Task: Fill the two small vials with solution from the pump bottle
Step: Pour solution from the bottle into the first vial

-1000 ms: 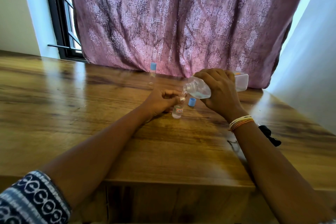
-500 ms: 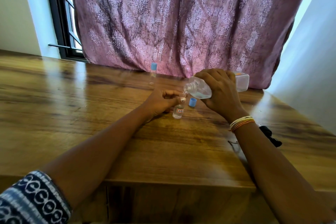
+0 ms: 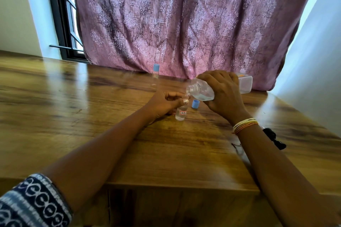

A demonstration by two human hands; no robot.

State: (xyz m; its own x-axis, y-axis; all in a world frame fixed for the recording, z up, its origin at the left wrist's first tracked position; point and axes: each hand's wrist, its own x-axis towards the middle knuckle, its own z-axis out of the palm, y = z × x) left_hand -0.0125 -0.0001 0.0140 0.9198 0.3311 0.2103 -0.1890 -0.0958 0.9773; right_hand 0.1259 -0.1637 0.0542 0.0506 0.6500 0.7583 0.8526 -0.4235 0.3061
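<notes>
The open vial [image 3: 181, 112] stands upright on the desk [image 3: 92, 116] between the two hands, near the desk's centre. The left hand [image 3: 162, 103] rests on the desk just left of the vial, fingers curled, with thumb and forefinger closed on the vial's neck. The right hand [image 3: 221, 96] is wrapped around the bottle [image 3: 201, 91] and holds it tipped on its side above the desk, neck pointing left and slightly down. The bottle's open mouth sits directly above the vial's mouth, nearly touching it.

The vial's rim is covered by the left thumb, so contact between bottle and vial cannot be confirmed. The middle of the bottle is hidden under the right hand; only its neck, shoulder and far end show. A dark object [image 3: 275, 139] lies on the desk right of the right forearm, partly hidden, and cannot be identified. The vial's label carries red-bordered markings too small to read reliably.

The bottle holds clear liquid pooled along its lower side. The open vial holds clear liquid in its lower part; the exact level is hard to judge. A loose blue cap [image 3: 195, 103] lies on the desk just right of the vial. A second vial [image 3: 156, 76] with a blue cap on stands farther back, near the curtain [image 3: 184, 24]; its contents cannot be made out.
</notes>
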